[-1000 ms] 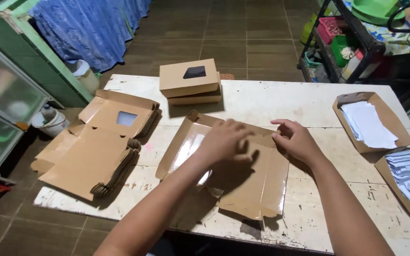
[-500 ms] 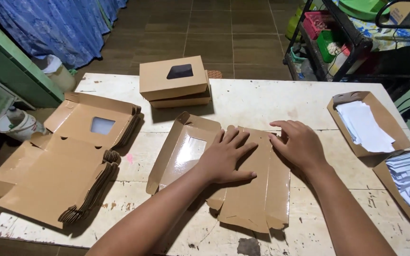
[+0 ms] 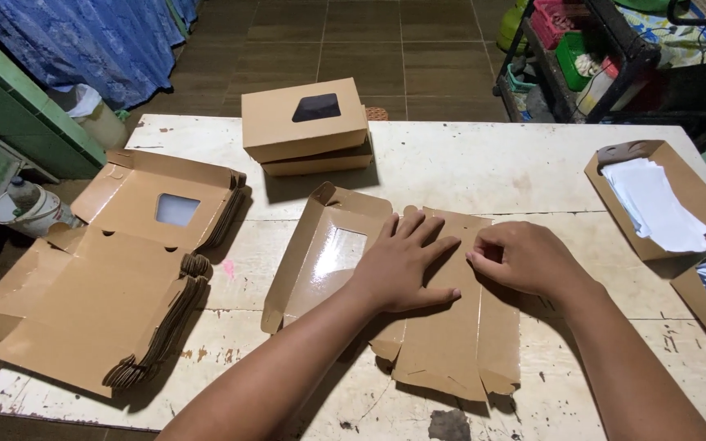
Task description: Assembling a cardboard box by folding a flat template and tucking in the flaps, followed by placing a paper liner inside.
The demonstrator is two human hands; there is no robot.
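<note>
Left hand (image 3: pixel 406 265) is pressing flat, fingers (image 3: pixel 418 233) spread and released, on the unfolded box blank (image 3: pixel 443 327) at desk centre; right hand (image 3: pixel 525 260) is curling its fingers, pinching a fold at the blank's 1 o'clock edge. Two assembled window boxes (image 3: pixel 304 126) are sitting at 11 o'clock, a stack of flat blanks (image 3: pixel 108 286) at 9 o'clock on the desk (image 3: pixel 467 163)

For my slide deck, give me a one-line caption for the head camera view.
Two bare hands, left hand and right hand, press a flat brown windowed cardboard box blank on a worn white table.
</note>
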